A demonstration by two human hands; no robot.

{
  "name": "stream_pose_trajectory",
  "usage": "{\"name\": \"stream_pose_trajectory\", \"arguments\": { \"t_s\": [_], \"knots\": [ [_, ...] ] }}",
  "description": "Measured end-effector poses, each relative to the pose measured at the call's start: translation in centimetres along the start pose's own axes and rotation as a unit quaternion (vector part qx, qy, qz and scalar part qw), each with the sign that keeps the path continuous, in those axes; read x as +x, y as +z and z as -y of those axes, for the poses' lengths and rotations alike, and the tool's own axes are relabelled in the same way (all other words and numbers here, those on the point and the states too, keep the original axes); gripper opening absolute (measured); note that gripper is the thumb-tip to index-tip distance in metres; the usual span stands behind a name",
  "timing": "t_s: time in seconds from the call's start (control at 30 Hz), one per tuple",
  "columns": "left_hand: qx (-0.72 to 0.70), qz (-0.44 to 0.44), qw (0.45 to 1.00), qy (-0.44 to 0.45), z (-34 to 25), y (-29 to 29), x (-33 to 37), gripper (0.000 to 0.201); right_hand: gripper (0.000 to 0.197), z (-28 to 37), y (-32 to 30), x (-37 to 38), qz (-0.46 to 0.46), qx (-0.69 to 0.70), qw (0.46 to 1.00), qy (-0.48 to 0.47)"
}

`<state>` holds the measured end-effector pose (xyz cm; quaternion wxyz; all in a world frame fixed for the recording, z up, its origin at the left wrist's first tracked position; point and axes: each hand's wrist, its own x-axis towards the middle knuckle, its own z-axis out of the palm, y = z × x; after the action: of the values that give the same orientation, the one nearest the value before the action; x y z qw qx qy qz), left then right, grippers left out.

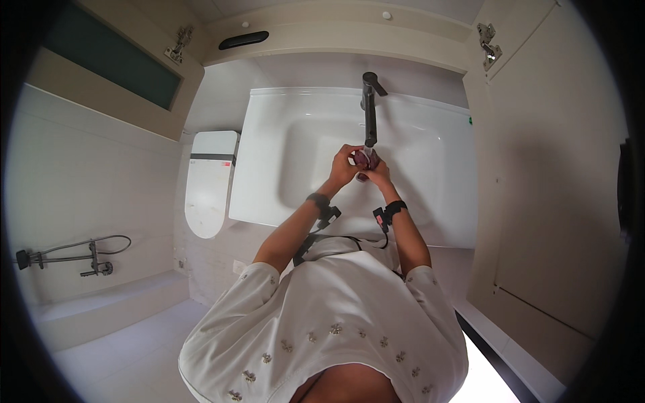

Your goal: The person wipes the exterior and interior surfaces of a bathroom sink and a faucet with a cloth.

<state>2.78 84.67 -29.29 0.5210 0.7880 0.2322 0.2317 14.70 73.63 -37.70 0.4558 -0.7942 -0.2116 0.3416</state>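
Over the white washbasin (262,161), my two hands meet just under the spout of a dark grey faucet (370,111). Between them is a purplish-red object (363,160), too small in view to name its kind; part of it shows below my fingers. My left hand (343,165) curls round it from the left. From the right, my right hand (380,174) closes on its other side. A pale streak at the spout's mouth looks like running water falling onto the object. Fingers cover much of the object.
A white toilet with a closed lid (207,195) stands left of the basin. Open cabinet doors flank the basin, the right door (544,168) close by. A shower fixture (94,258) hangs at far left. Black straps with small devices (328,213) circle both wrists.
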Motion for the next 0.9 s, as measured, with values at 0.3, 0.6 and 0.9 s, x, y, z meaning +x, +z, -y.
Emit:
{"name": "stream_pose_trajectory", "arguments": {
  "t_s": [0.3,0.6,0.9],
  "knots": [
    [0.037,0.001,0.999,0.003,-1.5,-0.5,0.3,0.050,0.084,-1.0,2.8,0.7,-0.037,0.201,0.977,-0.054],
    [0.029,0.020,0.999,0.004,-1.0,-0.3,0.6,0.046,0.075,1.4,1.5,-1.4,-0.043,0.185,0.982,0.005],
    [0.025,0.029,0.999,0.004,-1.4,-0.4,1.4,0.041,0.074,1.7,1.4,-1.3,-0.033,0.213,0.976,0.017]
  ]
}}
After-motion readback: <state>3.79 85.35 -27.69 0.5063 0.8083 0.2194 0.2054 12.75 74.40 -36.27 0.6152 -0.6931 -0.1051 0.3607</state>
